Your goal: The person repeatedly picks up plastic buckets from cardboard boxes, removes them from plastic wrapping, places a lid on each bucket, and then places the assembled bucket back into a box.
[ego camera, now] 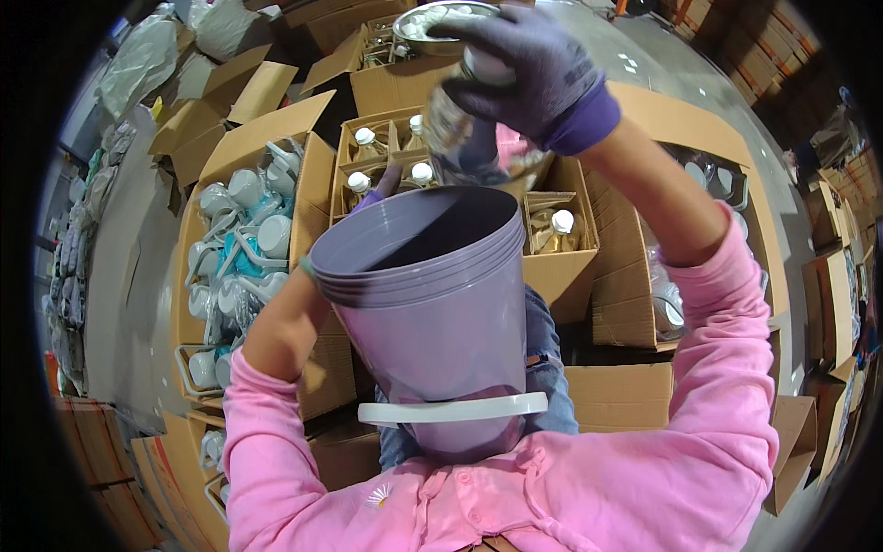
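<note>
A lavender-grey plastic bucket point(434, 331) with a white handle point(455, 410) stands tilted between my knees, its dark mouth facing up. My right hand point(534, 79), in a purple-grey glove, grips a clear bottle point(469, 131) near its top, above the bucket's far rim; the bottle is blurred. My left arm passes around the bucket's left side. Of my left hand point(388, 183) only a gloved finger and some purple show past the rim; the bucket hides the rest. Just beyond sits a divided carton point(562, 265) holding several white-capped bottles point(360, 183).
At left, an open carton point(314, 200) holds pale grey plastic handled pieces point(274, 236). Another open carton point(621, 297) with wrapped pieces stands at right. A metal bowl of white pieces point(441, 24) rests at the back on a carton point(400, 86). Plastic-wrapped goods point(141, 62) line the far left.
</note>
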Available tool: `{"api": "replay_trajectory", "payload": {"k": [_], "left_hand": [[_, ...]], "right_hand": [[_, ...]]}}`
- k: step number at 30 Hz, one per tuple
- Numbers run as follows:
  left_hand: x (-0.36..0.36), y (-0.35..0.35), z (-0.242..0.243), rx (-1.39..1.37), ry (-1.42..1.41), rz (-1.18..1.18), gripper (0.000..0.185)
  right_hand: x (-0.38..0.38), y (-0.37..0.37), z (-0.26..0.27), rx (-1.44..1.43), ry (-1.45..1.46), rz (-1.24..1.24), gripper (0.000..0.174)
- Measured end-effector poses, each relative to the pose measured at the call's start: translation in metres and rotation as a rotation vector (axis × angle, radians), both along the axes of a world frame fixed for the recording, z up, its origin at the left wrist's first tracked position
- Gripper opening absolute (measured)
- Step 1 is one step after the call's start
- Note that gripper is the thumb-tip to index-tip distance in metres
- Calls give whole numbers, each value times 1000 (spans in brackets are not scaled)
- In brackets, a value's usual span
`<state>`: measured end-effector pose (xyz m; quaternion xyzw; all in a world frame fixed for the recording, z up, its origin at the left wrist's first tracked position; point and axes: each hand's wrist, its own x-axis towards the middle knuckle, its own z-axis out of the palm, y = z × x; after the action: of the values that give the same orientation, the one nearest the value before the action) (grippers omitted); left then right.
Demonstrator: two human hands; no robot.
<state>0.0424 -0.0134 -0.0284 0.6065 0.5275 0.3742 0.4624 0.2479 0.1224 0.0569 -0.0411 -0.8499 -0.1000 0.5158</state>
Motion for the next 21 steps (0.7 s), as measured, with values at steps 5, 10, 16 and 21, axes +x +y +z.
{"api": "replay_trajectory", "payload": {"k": [5,10,16,21], "left_hand": [[-1,34,16,181,-351,10,38],[-23,39,3,284,-518,142,36],[-76,61,-93,58,228,74,35],[-83,65,-189,-119,823,-322,33]], "right_hand": [[9,-79,60,-49,-429,327,53],[17,-40,69,-675,-194,279,63],[12,9,30,-1141,-259,662,54],[-4,-17,7,-616,-711,568,71]]}}
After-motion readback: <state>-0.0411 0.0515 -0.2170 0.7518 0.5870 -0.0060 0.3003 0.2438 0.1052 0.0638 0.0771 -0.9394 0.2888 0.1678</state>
